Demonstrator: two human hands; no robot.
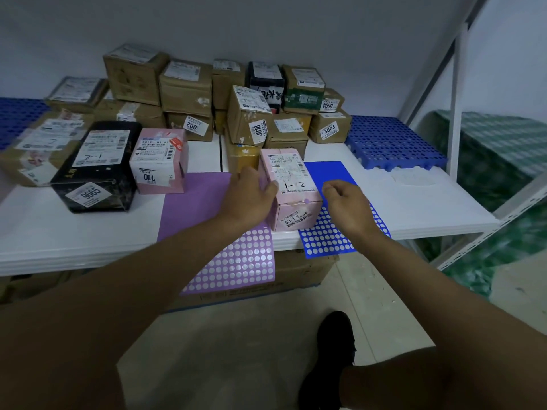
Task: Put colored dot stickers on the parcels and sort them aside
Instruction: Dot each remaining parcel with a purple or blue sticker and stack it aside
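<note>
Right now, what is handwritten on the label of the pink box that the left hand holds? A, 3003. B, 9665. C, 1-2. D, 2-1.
C: the label on top of the pink box, which the left hand grips by its side, reads 1-2 in black marker.

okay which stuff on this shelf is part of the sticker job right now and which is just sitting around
In use: pink parcel held by left hand; right hand; purple sticker sheet; blue sticker sheet; stacked parcels waiting.

Lying about: blue plastic grid; cardboard box under the shelf.
</note>
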